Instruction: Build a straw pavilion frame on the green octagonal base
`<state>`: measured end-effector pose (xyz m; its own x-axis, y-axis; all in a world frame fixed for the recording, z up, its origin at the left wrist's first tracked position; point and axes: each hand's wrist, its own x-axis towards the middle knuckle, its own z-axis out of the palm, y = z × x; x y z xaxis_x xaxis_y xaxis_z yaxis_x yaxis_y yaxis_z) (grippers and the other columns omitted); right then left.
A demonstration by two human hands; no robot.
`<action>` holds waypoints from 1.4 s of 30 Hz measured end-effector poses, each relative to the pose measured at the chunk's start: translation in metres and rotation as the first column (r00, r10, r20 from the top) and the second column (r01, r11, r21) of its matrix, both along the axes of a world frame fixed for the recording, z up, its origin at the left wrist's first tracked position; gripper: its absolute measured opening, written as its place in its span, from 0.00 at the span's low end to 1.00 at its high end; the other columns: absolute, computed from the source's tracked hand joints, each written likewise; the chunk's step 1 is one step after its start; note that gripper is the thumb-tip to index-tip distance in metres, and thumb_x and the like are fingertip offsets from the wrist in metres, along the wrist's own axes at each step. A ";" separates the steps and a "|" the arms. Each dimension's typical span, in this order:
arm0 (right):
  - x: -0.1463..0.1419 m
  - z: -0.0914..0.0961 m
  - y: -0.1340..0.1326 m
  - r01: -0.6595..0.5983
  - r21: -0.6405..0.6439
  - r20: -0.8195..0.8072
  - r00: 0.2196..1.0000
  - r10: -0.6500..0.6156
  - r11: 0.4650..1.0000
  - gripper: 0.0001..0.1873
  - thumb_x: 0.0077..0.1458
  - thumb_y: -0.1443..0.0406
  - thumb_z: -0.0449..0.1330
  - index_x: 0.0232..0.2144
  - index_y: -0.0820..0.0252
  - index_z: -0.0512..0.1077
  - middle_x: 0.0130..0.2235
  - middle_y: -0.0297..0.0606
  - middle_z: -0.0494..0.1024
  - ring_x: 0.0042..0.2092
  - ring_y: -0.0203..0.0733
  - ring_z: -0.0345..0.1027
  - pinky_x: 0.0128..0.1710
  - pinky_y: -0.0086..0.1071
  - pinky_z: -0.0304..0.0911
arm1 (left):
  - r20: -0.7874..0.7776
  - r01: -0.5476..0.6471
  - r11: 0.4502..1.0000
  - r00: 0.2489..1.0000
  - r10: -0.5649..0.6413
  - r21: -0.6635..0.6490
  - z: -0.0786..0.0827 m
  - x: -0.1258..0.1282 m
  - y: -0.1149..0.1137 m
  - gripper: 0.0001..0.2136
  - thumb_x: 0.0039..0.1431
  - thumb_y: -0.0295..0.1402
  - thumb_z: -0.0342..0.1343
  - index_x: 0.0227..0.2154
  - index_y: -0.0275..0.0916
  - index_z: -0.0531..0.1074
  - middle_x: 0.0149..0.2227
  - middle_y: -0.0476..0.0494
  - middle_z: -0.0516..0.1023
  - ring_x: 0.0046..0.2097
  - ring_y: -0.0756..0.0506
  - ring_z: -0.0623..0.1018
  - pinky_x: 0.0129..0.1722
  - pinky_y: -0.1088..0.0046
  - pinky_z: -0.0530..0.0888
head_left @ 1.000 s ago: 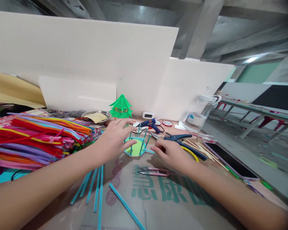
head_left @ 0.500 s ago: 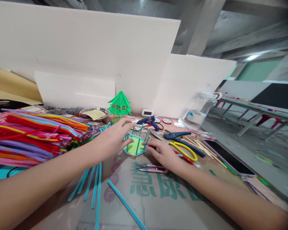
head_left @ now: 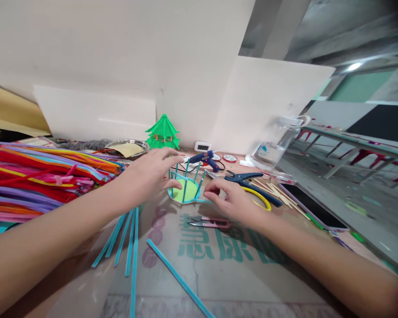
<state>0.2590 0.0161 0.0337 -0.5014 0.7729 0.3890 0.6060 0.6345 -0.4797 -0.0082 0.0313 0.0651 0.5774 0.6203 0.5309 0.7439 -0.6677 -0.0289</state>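
A small lime-green base [head_left: 179,193] with a light-blue rim and several upright blue posts sits on the table between my hands. My left hand [head_left: 149,176] is at its left side, thumb and fingers apart; whether a fingertip touches a post I cannot tell. On the right, my right hand [head_left: 232,198] has its fingers curled, and a light-blue pipe cleaner [head_left: 203,201] runs from the base's front edge into it. Pink-handled thread snips [head_left: 212,222] lie just in front of the right hand. Several loose blue pipe cleaners [head_left: 129,247] lie nearer to me.
Bundles of coloured pipe cleaners [head_left: 36,176] fill the left side. Behind stand a green tiered roof model [head_left: 163,134], a blue glue gun [head_left: 204,160] and a white timer [head_left: 202,146]. Blue-handled cutters [head_left: 243,177], wooden sticks [head_left: 281,196], a phone [head_left: 311,205] and a water jug [head_left: 275,145] are at right.
My right hand has drawn slightly away from the base's right posts, and the pipe cleaner between them now shows. My left hand stays beside the base. The camera view has tilted down a little.
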 end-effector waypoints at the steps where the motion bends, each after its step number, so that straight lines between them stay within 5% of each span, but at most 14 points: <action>1: 0.000 0.006 -0.005 -0.039 -0.031 0.059 0.997 0.041 0.999 0.07 0.62 0.64 0.59 0.34 0.59 0.75 0.35 0.36 0.80 0.37 0.39 0.71 0.38 0.32 0.64 | 0.004 0.012 1.000 1.000 -0.012 0.007 0.001 0.000 0.000 0.26 0.57 0.41 0.66 0.56 0.39 0.71 0.58 0.36 0.72 0.58 0.36 0.74 0.57 0.56 0.73; 7: -0.016 0.021 -0.039 -0.320 -0.145 0.305 0.886 0.350 0.936 0.08 0.66 0.64 0.57 0.41 0.59 0.77 0.40 0.38 0.78 0.41 0.38 0.71 0.40 0.30 0.64 | -0.011 0.026 0.999 1.000 -0.025 0.035 0.003 -0.001 -0.002 0.17 0.67 0.42 0.54 0.52 0.38 0.74 0.54 0.37 0.75 0.56 0.38 0.75 0.57 0.55 0.72; 13: 0.004 0.015 -0.010 -0.090 0.045 0.447 0.892 0.060 0.995 0.06 0.61 0.69 0.59 0.37 0.59 0.78 0.39 0.39 0.78 0.40 0.42 0.71 0.41 0.34 0.61 | -0.014 0.031 0.999 0.999 -0.030 0.037 0.003 -0.003 -0.001 0.15 0.67 0.38 0.53 0.51 0.38 0.75 0.53 0.37 0.76 0.54 0.37 0.75 0.55 0.55 0.73; 17: 0.016 0.007 0.007 -0.063 0.041 0.490 0.871 0.035 0.997 0.06 0.61 0.64 0.61 0.39 0.56 0.78 0.39 0.38 0.78 0.40 0.43 0.71 0.39 0.34 0.61 | -0.006 0.040 0.999 0.999 -0.040 0.029 0.002 -0.004 0.001 0.13 0.66 0.35 0.53 0.50 0.39 0.75 0.53 0.38 0.76 0.54 0.38 0.75 0.54 0.55 0.74; 25: 0.004 0.005 -0.006 -0.101 0.094 0.451 0.891 0.048 0.990 0.04 0.60 0.70 0.59 0.35 0.58 0.74 0.35 0.36 0.79 0.35 0.39 0.70 0.34 0.30 0.58 | 0.000 0.104 0.993 0.995 -0.104 0.061 0.006 -0.003 -0.003 0.11 0.67 0.32 0.51 0.46 0.38 0.76 0.50 0.39 0.78 0.51 0.39 0.77 0.51 0.58 0.75; 33: 0.005 0.034 -0.014 -0.074 0.486 0.121 0.992 0.016 0.871 0.05 0.65 0.70 0.56 0.37 0.58 0.71 0.34 0.36 0.78 0.37 0.40 0.70 0.39 0.31 0.62 | 0.096 0.167 0.966 0.977 -0.189 0.198 0.011 0.006 -0.014 0.11 0.69 0.32 0.51 0.41 0.37 0.79 0.45 0.39 0.79 0.47 0.41 0.76 0.48 0.61 0.72; 42: 0.000 0.032 -0.026 -0.069 0.500 0.102 0.995 0.020 0.863 0.06 0.67 0.67 0.55 0.36 0.55 0.71 0.33 0.35 0.80 0.37 0.39 0.73 0.41 0.34 0.64 | 0.097 0.210 0.962 0.969 -0.229 0.171 0.007 0.023 -0.034 0.09 0.68 0.37 0.55 0.35 0.43 0.79 0.36 0.46 0.77 0.43 0.43 0.73 0.46 0.63 0.66</action>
